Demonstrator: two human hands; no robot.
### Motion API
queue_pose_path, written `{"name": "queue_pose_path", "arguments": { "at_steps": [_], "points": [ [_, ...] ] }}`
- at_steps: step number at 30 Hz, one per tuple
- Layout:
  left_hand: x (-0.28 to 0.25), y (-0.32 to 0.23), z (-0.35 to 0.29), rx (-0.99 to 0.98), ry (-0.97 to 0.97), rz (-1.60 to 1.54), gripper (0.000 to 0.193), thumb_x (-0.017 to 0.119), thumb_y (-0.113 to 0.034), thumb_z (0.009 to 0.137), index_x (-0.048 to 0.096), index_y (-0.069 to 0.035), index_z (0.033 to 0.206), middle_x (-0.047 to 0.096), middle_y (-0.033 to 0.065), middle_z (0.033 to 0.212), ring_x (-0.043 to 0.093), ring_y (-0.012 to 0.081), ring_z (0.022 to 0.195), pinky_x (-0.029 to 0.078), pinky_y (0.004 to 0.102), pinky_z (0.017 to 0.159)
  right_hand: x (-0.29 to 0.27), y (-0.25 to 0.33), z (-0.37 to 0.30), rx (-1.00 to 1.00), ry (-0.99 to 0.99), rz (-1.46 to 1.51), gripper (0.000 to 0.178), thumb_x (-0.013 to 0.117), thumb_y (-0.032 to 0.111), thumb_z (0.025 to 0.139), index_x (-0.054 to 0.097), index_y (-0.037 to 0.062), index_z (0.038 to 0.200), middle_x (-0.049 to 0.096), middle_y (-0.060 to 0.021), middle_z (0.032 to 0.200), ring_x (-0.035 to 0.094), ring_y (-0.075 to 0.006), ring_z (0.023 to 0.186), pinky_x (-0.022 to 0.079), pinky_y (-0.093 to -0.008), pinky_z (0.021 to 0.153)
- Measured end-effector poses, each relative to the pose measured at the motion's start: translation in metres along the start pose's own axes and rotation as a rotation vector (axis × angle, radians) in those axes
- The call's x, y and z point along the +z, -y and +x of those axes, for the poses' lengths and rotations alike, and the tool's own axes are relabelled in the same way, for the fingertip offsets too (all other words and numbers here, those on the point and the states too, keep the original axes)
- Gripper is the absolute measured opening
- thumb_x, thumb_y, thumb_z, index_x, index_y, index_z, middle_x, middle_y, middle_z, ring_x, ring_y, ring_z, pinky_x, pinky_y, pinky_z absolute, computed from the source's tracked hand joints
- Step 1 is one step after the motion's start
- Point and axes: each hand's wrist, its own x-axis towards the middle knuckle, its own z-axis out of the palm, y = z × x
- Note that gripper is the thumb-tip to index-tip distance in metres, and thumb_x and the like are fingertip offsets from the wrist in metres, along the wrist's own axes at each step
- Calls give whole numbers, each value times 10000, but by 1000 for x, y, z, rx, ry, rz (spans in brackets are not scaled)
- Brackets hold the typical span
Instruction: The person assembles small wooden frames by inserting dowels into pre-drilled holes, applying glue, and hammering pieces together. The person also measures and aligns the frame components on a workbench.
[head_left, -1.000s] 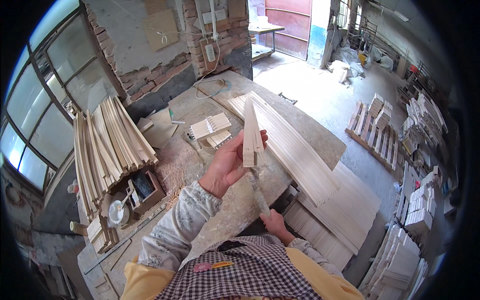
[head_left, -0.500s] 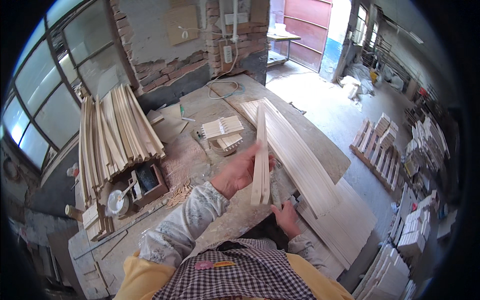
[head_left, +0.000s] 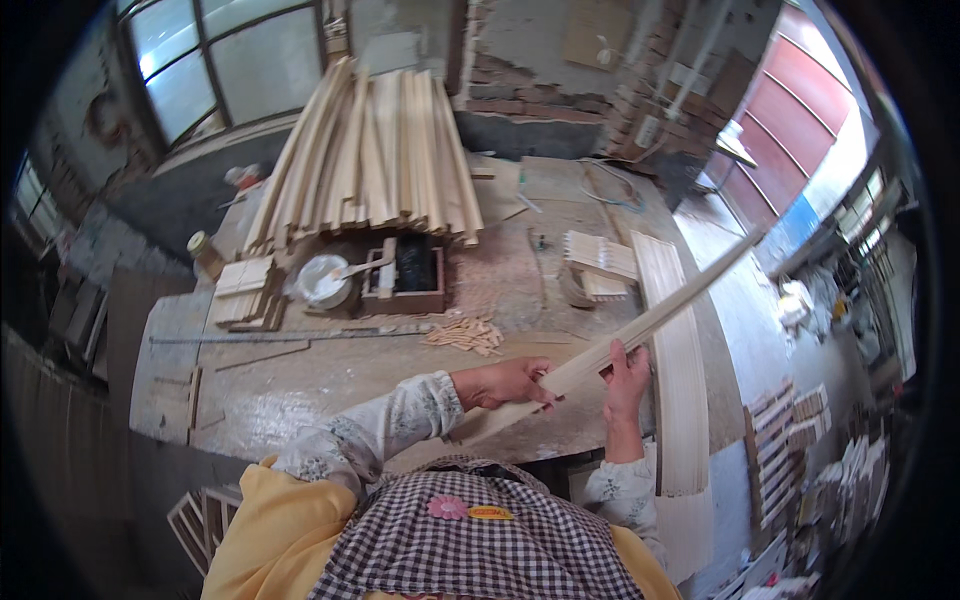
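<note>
Long pale wooden strips (head_left: 690,298) lie together slantwise across my hands, their far end raised toward the upper right. My left hand (head_left: 508,384) is closed round their near part, fingers wrapped at the edge. Farther along, my right hand (head_left: 627,380) grips them with the thumb on top. How many strips are in the bundle I cannot tell. Beside my right hand, flat grooved wooden boards (head_left: 680,400) lie along the right side of the workbench (head_left: 380,370). A heap of small wooden pegs (head_left: 465,336) lies beyond my left hand.
A large pile of wooden strips (head_left: 375,160) fills the back left. Before it stand a tub of white paste (head_left: 325,282), a wooden box (head_left: 415,302) and stacked short blocks (head_left: 245,290). Pieces with pegs along their edges (head_left: 600,255) sit right of centre. A pallet (head_left: 772,450) stands on the floor.
The view has swung left. The strips have tipped from nearly upright to a slant. My right hand has come up from the bench's near edge and taken hold of them beside my left hand.
</note>
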Motion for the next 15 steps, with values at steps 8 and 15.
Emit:
{"name": "queue_pose_path", "arguments": {
  "at_steps": [8,15],
  "points": [
    [-60,55,-209,146,-566,1039,540,709,-120,895,538,-66,1405,638,161,1136,647,361,990,530,415,859,-11,-21,-20,-306,-5,-237,253,565,142,1059,488,13,1263,663,-95,1083,630,-142,906,530,-290,787],
    [-88,125,-372,-17,-486,1385,502,596,-181,931,528,-108,1424,653,120,1181,652,330,1051,500,448,923,60,16,-79,-389,342,-683,215,597,132,1030,594,11,1209,635,-70,1015,579,-136,866,502,-297,809]
  ]
}}
